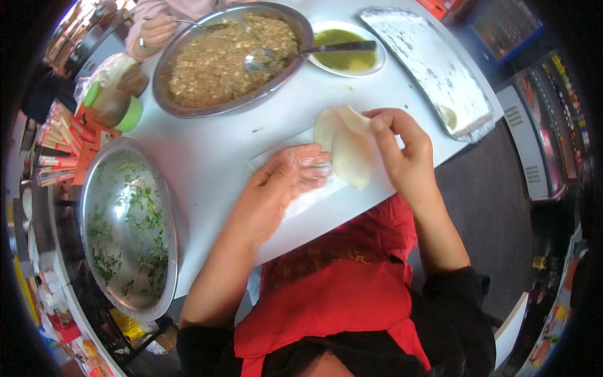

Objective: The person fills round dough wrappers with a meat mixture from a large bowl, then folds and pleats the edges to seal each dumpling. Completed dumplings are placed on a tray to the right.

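A thin round dough wrapper (351, 155) hangs from my right hand (407, 146), its upper edge pinched between thumb and fingers. Another pale piece of dough (326, 125) shows just behind it; whether the two are joined I cannot tell. My left hand (287, 174) is turned partly palm up, fingers stretched towards the wrapper and blurred by motion. Nothing is plainly held in it. Beneath both hands, a whitish sheet (306, 202) lies on the white table (221, 151) near its front edge.
Ahead stands a large metal bowl of minced filling (231, 61) with a spoon (259, 59). Beside it are a dish of green liquid (348, 61) and a foil-covered tray (424, 61) holding one small dough piece (447, 117). A metal bowl with chopped greens (132, 226) is left. Another person's hand (158, 35) holds a utensil.
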A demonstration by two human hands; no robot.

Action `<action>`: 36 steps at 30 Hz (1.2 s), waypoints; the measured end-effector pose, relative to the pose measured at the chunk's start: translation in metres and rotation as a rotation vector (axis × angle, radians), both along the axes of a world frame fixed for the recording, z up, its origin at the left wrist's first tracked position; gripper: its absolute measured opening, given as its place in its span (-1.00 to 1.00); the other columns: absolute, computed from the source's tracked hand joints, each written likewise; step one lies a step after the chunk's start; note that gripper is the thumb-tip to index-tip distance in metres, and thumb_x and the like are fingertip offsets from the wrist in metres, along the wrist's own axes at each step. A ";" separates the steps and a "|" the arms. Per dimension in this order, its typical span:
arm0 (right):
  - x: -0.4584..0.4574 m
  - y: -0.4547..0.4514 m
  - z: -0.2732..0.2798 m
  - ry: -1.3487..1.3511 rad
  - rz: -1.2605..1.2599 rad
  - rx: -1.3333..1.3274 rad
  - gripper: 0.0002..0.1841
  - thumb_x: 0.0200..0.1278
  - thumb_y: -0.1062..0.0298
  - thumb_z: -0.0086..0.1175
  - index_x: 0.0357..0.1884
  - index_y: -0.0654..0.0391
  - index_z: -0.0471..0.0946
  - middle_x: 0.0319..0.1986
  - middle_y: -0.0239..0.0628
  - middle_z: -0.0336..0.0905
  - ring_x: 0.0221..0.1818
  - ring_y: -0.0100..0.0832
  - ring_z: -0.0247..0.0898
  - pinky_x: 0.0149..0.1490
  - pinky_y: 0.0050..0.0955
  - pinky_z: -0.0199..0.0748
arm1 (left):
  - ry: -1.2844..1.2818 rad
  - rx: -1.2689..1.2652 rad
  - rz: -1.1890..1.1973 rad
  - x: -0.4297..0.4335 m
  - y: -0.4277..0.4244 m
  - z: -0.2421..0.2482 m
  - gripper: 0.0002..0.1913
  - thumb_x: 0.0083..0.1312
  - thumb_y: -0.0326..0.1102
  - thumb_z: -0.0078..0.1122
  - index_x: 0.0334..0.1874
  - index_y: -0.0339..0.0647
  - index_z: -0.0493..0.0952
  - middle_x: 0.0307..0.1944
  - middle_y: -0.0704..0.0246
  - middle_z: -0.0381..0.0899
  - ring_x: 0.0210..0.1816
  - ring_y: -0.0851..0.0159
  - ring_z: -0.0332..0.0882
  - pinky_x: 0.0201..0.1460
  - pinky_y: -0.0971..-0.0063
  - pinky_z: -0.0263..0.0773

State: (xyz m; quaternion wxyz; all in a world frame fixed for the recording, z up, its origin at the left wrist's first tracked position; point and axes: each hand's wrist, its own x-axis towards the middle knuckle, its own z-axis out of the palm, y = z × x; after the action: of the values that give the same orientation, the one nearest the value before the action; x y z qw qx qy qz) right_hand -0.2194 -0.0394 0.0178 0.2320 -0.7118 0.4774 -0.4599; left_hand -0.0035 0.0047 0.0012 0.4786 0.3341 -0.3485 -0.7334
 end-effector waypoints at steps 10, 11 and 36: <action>0.043 -0.010 0.011 0.297 0.309 -0.352 -0.81 0.14 0.44 0.19 -0.19 0.20 0.58 -0.10 -0.15 0.58 -0.02 -0.12 0.48 0.08 -0.20 0.38 | 0.299 0.277 0.346 0.001 -0.005 0.001 -0.53 0.56 -0.05 -0.32 0.25 -0.29 0.32 0.18 0.18 0.47 0.21 0.17 0.44 0.28 0.19 0.37; 0.036 -0.019 0.009 0.321 0.223 -0.341 -0.79 0.17 0.42 0.17 -0.14 0.20 0.57 -0.07 -0.12 0.57 -0.02 -0.10 0.48 0.08 -0.20 0.38 | 0.303 0.249 0.351 0.003 -0.005 0.000 -0.54 0.56 -0.06 -0.31 0.25 -0.30 0.32 0.19 0.16 0.46 0.21 0.14 0.45 0.28 0.17 0.38; 0.055 0.006 -0.008 0.406 0.813 -0.426 -0.46 0.26 -0.01 0.03 0.16 0.18 0.49 0.21 -0.06 0.40 0.23 -0.13 0.37 0.34 -0.10 0.19 | 0.577 0.266 0.084 0.014 -0.008 0.000 -0.21 0.44 0.35 -0.59 0.36 -0.22 0.24 0.29 0.08 0.37 0.29 0.14 0.37 0.35 0.19 0.27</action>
State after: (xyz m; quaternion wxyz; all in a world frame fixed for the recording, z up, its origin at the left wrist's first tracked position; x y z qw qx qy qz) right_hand -0.1648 -0.0330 0.0093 0.1444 -0.9469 0.0926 -0.2718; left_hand 0.0106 -0.0036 0.0008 0.5395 0.1859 -0.0854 -0.8167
